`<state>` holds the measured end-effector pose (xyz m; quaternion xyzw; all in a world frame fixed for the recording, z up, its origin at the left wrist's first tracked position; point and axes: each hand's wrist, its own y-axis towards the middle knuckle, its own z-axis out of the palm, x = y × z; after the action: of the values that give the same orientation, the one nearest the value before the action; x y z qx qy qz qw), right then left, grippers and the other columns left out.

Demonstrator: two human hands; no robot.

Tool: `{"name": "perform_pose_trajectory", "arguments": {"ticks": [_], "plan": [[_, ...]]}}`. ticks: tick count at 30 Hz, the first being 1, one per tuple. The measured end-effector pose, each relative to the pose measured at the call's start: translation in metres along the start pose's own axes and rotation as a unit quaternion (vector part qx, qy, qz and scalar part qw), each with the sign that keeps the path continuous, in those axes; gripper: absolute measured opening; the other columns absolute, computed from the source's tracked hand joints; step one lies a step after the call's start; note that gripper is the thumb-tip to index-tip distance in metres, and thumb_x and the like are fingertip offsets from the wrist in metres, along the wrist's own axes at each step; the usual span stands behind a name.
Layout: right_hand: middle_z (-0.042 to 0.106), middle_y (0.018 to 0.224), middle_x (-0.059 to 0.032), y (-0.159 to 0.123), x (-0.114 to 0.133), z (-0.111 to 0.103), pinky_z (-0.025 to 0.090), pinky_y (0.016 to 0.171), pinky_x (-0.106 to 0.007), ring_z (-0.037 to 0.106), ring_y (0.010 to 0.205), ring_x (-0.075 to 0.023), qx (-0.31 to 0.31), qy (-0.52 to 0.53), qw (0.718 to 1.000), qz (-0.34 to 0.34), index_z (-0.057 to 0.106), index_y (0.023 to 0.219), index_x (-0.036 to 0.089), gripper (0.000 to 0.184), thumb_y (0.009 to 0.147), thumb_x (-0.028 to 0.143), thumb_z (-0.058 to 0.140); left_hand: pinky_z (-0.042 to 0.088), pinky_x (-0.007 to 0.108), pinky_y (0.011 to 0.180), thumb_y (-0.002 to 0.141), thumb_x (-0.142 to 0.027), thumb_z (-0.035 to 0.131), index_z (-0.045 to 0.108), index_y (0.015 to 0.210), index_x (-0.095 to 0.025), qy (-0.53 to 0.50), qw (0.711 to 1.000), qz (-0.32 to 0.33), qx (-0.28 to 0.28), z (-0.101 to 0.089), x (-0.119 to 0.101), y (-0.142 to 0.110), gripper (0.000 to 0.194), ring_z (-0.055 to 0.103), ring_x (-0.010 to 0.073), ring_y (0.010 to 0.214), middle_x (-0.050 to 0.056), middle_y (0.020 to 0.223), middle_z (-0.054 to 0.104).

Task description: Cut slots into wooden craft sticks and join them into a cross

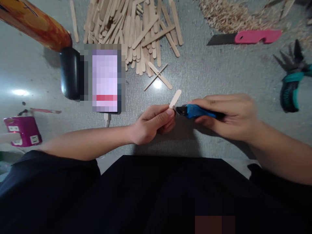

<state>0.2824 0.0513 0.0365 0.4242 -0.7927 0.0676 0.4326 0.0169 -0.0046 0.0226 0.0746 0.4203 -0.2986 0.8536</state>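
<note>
Surface: grey, fine-textured table (200, 74), reflecting light in bright spots. Left hand (154, 123): closed, thumb and fingers pinching a short, round-ended wooden stick (176, 97); its lower part is hidden by the fingers. Right hand (226, 113): closed around a blue-and-black tool (198, 111), metal tip at the stick, just above the left thumb; exact contact cannot be confirmed.

Just beyond the held stick, a flat stick (165, 81) lies crossed with a thin stick (149, 85). Farther out, a large stick pile (109, 19) lies in loose, overlapping layers and takes up the far middle. A lone stick (74, 21) is to its left.

Left side: a phone (104, 78), picture pixelated, with a white cable (106, 119) at its near end; beside it, a rounded black object (69, 73) near the end of an orange cylinder (46, 26). A purple socket block (26, 130) sits nearer the left edge.

Right side: wood shavings (226, 16), a pink-handled blade (258, 36) near them, and teal-and-black pliers (292, 81) beyond the right hand.
</note>
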Motion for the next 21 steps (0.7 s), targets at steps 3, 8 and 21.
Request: {"name": "perform_pose_trajectory", "arguments": {"ticks": [3,8,21], "plan": [[0.081,0.087,0.0009,0.000,0.004,-0.001,0.051,0.054,-0.031,0.074,0.067,-0.0172,0.012,0.052,0.998,0.033,0.086,0.139,0.035,0.027,0.113,0.039,0.079,0.033,0.020,0.051,0.115,-0.051,0.068,0.045,0.072,-0.020,0.002,1.000,0.013,0.011,0.002,0.001,-0.002,0.057,0.039,0.0047,0.051,-0.007,0.063,0.039],[0.084,0.095,0.0018,-0.002,0.008,0.007,0.056,0.057,-0.031,0.078,0.071,-0.0191,-0.029,0.047,0.998,0.025,0.082,0.148,0.040,0.039,0.109,0.036,0.084,0.033,0.019,0.052,0.118,-0.038,0.063,0.044,0.073,-0.019,-0.022,0.999,0.043,0.019,0.004,0.005,-0.004,0.053,0.037,0.0034,0.051,-0.008,0.063,0.037],[0.089,0.104,-0.0060,-0.008,-0.004,0.006,0.056,0.059,-0.042,0.080,0.074,-0.0289,-0.064,-0.163,0.983,-0.048,0.070,0.161,0.036,0.057,0.106,0.042,0.086,0.025,0.022,0.051,0.119,-0.042,0.060,0.044,0.073,-0.021,-0.049,0.999,-0.004,0.014,-0.002,0.002,-0.003,0.053,0.030,0.0056,0.048,-0.009,0.058,0.032]]}}
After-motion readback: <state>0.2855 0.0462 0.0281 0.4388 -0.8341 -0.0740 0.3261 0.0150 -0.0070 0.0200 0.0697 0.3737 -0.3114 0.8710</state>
